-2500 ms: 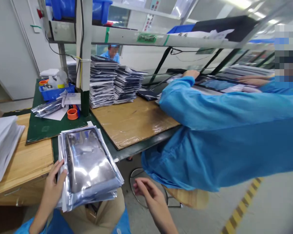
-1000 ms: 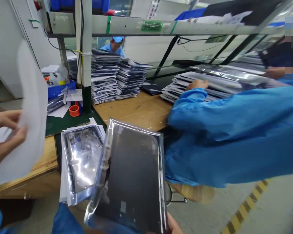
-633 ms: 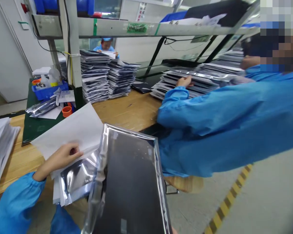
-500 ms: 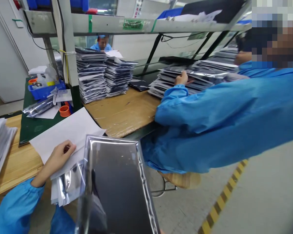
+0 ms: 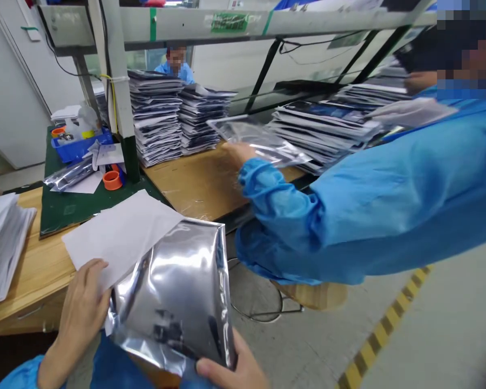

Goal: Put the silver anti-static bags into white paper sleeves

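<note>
A flat panel in shiny, mirror-like film (image 5: 178, 286) is tilted in front of me, over the table's front edge. My right hand (image 5: 237, 367) grips its lower right corner, thumb on top. White paper (image 5: 125, 232) lies to the left, partly under the panel's upper left edge. My left hand (image 5: 83, 305) is closed on the paper's near left corner, its thumb close to the panel's left edge. Some of its fingertips are hard to make out.
A co-worker's blue sleeve (image 5: 368, 205) reaches in from the right; that person's hand (image 5: 241, 154) holds a clear film-covered sheet (image 5: 263, 141). Tall stacks of film-wrapped sheets (image 5: 156, 119) stand behind. An orange tape roll (image 5: 112, 180) and a paper pile (image 5: 8, 243) are left.
The panel has tipped and swung left over the paper, now reflecting bright silver. My left hand has moved down to the paper's near corner. The co-worker's hand has moved left with a film-covered sheet.
</note>
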The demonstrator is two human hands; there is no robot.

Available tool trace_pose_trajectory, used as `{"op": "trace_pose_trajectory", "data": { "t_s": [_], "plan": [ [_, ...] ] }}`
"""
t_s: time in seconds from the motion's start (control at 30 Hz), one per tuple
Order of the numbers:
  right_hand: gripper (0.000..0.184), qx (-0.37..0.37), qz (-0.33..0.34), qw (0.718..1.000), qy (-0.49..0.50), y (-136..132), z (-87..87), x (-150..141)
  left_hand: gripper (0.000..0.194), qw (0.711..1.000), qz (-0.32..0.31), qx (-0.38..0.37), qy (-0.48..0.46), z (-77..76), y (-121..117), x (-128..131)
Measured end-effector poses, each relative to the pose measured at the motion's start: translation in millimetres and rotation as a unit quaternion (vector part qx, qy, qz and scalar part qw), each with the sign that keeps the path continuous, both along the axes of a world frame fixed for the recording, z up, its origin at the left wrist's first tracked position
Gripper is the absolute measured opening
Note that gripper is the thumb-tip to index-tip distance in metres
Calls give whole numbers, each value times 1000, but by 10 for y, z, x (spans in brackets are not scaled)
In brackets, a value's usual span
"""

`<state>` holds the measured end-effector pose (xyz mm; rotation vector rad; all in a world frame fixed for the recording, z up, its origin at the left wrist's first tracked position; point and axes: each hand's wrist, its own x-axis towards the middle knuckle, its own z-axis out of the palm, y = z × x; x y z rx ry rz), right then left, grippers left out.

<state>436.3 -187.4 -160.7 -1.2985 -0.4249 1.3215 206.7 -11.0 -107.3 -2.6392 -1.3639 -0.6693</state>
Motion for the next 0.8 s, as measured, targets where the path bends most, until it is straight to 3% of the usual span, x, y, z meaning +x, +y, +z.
{"op": "trace_pose_trajectory", "data": {
  "t_s": [0.07, 0.13, 0.33, 0.43, 0.63, 0.73, 0.8],
  "plan": [
    [64, 18, -20, 999, 30, 137, 59, -117, 18, 998, 57, 3, -14, -1, -80, -74],
    [62, 34, -23, 997, 59, 233, 97, -228, 18, 996, 87, -23, -27, 16, -164, -110],
    [56, 37, -54, 997, 40, 341, 132, -425, 17, 970, 85, -136, -182, 64, -455, -98],
    [53, 38, -47, 997, 45, 368, 166, -494, 18, 956, 109, -136, -237, 68, -579, -66],
    [51, 21, -91, 995, 38, 396, 327, -716, 9, 969, 0, -93, -230, -108, -781, -53],
    [47, -1, -88, 996, 30, 384, 370, -802, 7, 957, 40, -137, -252, -210, -897, -132],
    [50, -8, -78, 996, 35, 342, 345, -857, 17, 926, 96, -190, -313, -230, -942, -188]
  ]
}}
